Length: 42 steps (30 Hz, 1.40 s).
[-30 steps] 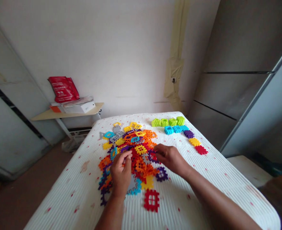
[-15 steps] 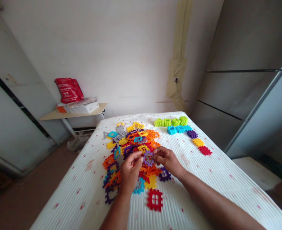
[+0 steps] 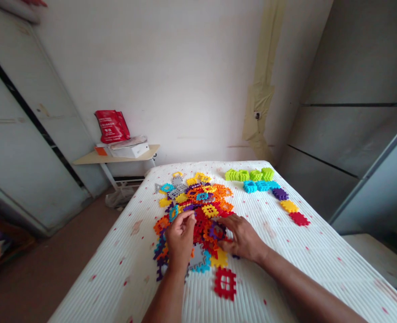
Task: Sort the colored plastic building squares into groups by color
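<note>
- The purple frame (image 3: 217,230) lies on the mixed heap (image 3: 201,224), between the parted thumb and fingers of the right hand (image 3: 244,237).
- The left hand (image 3: 180,240) has thumb and forefinger together over the heap; I can't tell whether anything is pinched there.
- Far right, the green stacks (image 3: 255,175) and blue stacks (image 3: 262,186) stand apart by colour; the purple set (image 3: 280,194), yellow set (image 3: 289,206) and red set (image 3: 299,219) step nearer.
- Most pieces, I'd judge, remain jumbled in the heap.
- A windowed red piece (image 3: 225,283) lies just nearer.
- Overlapping pieces and both hands hide parts of the heap.
- Beyond the white cloth (image 3: 117,278), a red bag (image 3: 112,127) and white box (image 3: 136,150) share a small table (image 3: 87,158) at far left.
</note>
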Tool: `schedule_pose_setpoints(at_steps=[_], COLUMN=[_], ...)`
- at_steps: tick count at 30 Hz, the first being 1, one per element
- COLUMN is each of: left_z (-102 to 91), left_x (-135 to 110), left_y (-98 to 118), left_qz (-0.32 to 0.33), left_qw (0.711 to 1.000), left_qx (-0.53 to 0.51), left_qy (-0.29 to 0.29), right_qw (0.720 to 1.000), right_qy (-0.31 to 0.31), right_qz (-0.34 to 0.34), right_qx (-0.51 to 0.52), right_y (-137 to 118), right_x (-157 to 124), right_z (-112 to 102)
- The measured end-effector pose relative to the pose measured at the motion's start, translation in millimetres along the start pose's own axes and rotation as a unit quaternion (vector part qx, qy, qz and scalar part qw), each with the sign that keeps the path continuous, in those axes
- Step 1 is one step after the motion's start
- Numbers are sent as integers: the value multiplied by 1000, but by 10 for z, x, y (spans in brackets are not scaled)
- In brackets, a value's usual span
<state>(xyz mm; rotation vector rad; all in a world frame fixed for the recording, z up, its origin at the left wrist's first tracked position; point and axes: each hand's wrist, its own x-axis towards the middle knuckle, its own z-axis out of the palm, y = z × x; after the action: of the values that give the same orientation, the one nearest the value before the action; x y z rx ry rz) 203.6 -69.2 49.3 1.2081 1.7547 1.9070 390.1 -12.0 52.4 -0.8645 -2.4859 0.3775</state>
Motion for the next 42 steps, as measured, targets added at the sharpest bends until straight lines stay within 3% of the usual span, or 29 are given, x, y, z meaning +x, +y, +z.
schedule_pose_setpoints(at_steps=[2, 4, 7, 9, 12, 16, 20, 24, 35, 42], left_z=[-168, -368, -670, -831, -972, -997, -966, -961, -910, -892], left_x=[110, 246, 466, 593, 705, 721, 687, 667, 652, 637], left_y=[14, 9, -81, -211, -479, -788, -867, -825, -920, -852], left_qz=[-1, 5, 3, -16, -43, -71, -82, -93, -109, -122], left_qw=[998, 993, 983, 975, 971, 972, 975, 977, 981, 979], left_qx=[2, 26, 120, 165, 173, 159, 137, 113, 41, 41], left_qy=[65, 114, 141, 149, 161, 159, 151, 155, 152, 158], right_qw=[1000, 1000, 998, 998, 997, 984, 955, 932, 937, 923], right_qy=[-10, 18, 57, 48, 1, -107, -242, -315, -300, -337], right_qz=[-11, -11, -21, -39, -63, -100, -20, 10, -13, 64], right_qx=[0, 2, -10, -22, -46, -101, -171, -176, -179, -174], right_y=[20, 82, 224, 307, 344, 231, 141, 207, 234, 162], right_x=[26, 114, 411, 712, 1240, 1870, 2237, 2381, 2294, 2400], right_z=[-69, -143, -221, -219, -114, 159, 437, 592, 547, 643])
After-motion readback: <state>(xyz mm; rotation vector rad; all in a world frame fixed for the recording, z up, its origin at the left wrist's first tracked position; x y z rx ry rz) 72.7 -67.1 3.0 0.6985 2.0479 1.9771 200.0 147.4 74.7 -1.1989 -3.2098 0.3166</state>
